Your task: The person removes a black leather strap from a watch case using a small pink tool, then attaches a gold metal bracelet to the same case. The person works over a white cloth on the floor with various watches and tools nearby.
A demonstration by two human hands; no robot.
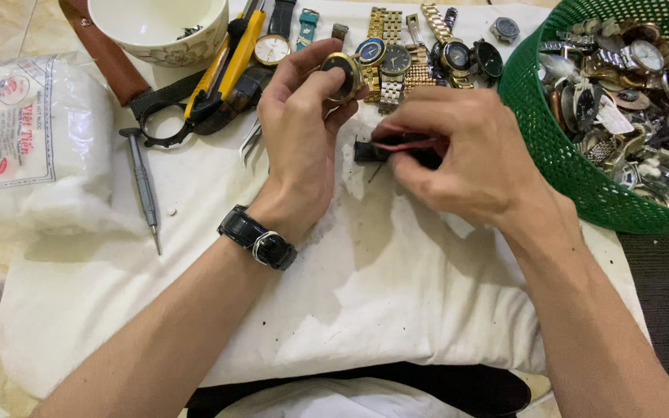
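My left hand (300, 124) grips a round gold watch case with a dark dial (342, 75), raised a little above the white cloth (365, 286). A black strap sits on that wrist. My right hand (466, 151) is closed on a thin red-handled tool (408, 143), pressed against a black watch strap piece (367, 152) that lies on the cloth just right of my left hand. Most of the strap piece is hidden under my right fingers.
A row of gold and dark wristwatches (416, 54) lies at the far edge. A green plastic basket (551, 147) full of watches stands at right. At left are a small screwdriver (142, 182), tweezers (249, 139), yellow-handled pliers (226, 66), a white bowl (156, 31) and a white packet (36, 139).
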